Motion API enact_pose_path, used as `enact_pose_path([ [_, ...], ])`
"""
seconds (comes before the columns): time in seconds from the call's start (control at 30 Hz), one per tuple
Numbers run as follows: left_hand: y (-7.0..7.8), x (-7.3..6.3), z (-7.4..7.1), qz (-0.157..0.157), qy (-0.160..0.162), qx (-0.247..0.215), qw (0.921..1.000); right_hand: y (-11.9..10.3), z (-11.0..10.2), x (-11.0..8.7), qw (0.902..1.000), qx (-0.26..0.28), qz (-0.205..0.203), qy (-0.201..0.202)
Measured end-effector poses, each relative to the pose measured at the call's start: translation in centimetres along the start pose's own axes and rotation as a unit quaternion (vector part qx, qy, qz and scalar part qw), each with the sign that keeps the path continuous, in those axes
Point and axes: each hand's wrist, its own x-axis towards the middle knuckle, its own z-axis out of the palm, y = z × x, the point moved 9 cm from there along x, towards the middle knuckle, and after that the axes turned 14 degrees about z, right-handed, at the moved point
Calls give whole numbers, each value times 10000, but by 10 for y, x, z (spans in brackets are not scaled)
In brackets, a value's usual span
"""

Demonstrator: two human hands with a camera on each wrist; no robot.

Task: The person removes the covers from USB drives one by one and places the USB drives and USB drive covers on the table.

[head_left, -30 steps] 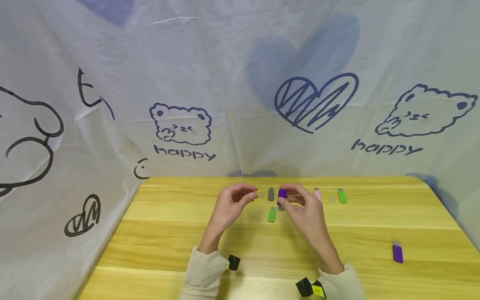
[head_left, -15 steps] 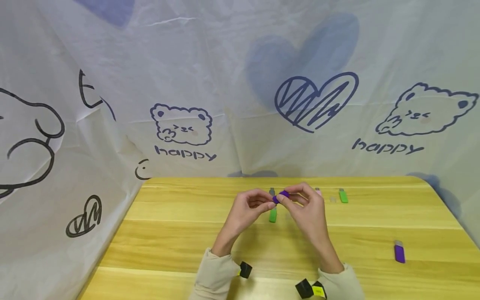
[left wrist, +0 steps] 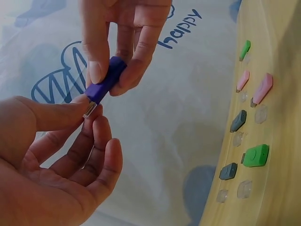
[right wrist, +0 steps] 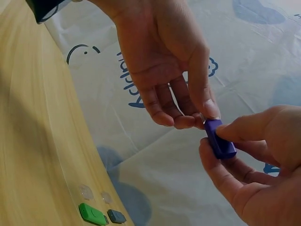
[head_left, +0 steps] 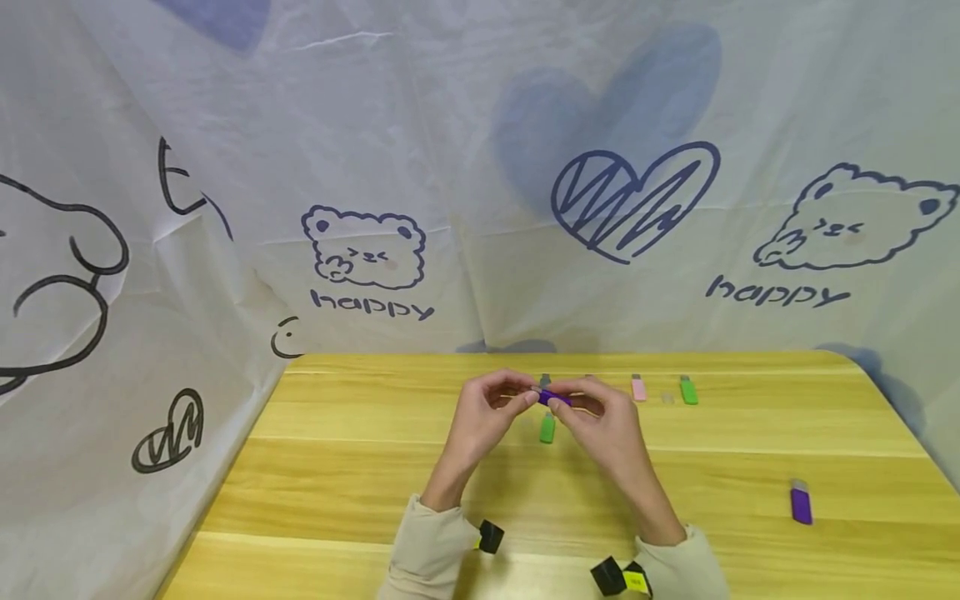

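A purple USB stick is held in the air above the far part of the table. My right hand grips its body between thumb and fingers. At the other end my left hand pinches the metal plug between thumb and fingertip; something clear seems to surround the plug, mostly hidden by the fingers. Behind and below the hands lie a green USB stick and a dark grey USB stick, partly covered in the head view. Small clear caps lie by the plugs in the left wrist view.
Right of the hands lie a pink USB stick, a clear cap and another green stick. A second purple USB stick lies nearer on the right, something pale over its plug. A printed cloth hangs behind the wooden table.
My left hand has moved right to meet the purple USB stick and now pinches its plug end. The stick, upright in my right hand earlier, now points sideways to the left.
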Motion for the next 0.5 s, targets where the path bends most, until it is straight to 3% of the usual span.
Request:
enact_pose_path([
  [0.27, 10, 1, 4, 470, -219, 670, 9964, 1, 4, -1, 9977, -653, 180, 41],
  [0.37, 15, 1, 5, 573, -351, 947, 9932, 1, 5, -1, 9962, -843, 211, 21],
  [0.5, 16, 1, 4, 538, -396, 945, 9933, 0, 7, -1, 9956, -910, 195, -37],
])
